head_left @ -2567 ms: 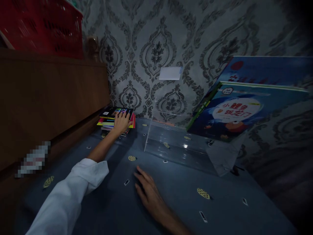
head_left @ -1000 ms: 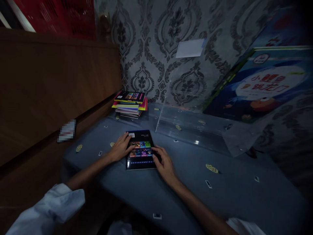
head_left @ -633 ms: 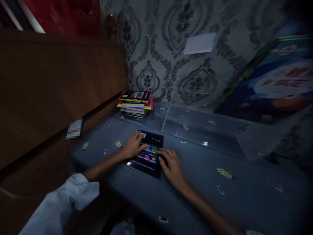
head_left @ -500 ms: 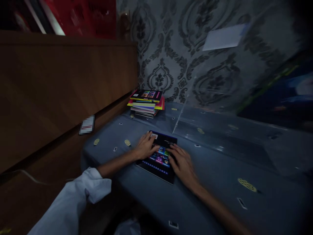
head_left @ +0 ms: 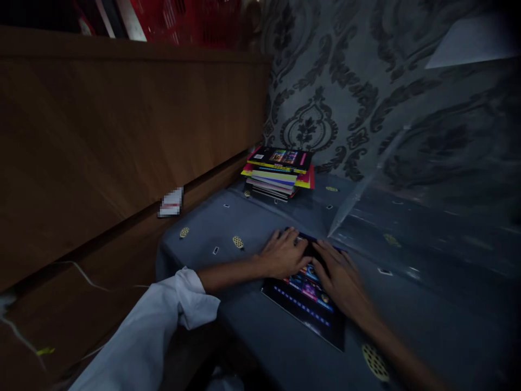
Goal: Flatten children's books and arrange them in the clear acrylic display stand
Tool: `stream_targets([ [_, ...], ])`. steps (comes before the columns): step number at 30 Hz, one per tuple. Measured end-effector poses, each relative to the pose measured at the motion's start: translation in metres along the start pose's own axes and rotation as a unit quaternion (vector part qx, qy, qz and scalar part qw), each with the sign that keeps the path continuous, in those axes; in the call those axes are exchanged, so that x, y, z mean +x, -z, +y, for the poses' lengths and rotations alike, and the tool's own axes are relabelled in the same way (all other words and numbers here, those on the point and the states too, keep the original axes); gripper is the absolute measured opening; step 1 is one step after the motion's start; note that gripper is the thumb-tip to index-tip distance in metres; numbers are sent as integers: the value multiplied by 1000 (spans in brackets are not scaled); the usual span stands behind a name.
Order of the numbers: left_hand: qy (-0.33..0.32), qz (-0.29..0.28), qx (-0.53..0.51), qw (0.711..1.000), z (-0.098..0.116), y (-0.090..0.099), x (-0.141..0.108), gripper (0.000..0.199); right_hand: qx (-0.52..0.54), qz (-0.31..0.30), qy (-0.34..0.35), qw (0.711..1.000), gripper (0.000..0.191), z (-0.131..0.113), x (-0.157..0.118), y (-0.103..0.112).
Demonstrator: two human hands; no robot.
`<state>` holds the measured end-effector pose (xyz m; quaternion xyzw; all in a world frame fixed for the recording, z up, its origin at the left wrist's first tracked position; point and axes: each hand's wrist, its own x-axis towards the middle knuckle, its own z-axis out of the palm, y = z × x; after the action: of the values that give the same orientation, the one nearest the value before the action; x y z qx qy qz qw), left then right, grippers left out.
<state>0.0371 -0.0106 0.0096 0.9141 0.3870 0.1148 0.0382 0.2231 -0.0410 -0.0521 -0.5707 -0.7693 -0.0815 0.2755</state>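
A dark book (head_left: pixel 301 309) with colourful pictures on its cover lies flat on the cloth-covered table, tilted to my view. My left hand (head_left: pixel 285 254) rests on its upper left part, palm down with the fingers stretched out. On the upper right part lies my right hand (head_left: pixel 340 274), also flat with fingers apart. The two hands almost meet at the thumbs and hide much of the cover's top half.
A stack of books (head_left: pixel 279 171) stands at the back of the table (head_left: pixel 252 331), near the patterned wall (head_left: pixel 309 119). A wooden cabinet (head_left: pixel 134 130) borders the left side. Clear plastic sheeting (head_left: pixel 362 190) rises behind the book.
Both hands have slid toward the book's upper edge and come closer together. My view has turned left, so everything appears farther right.
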Motion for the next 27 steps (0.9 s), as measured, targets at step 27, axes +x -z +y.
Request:
stream_targets([
  [27, -55, -62, -56, 995, -24, 12, 20, 51, 10, -5, -55, 998, 50, 32, -11, -3],
])
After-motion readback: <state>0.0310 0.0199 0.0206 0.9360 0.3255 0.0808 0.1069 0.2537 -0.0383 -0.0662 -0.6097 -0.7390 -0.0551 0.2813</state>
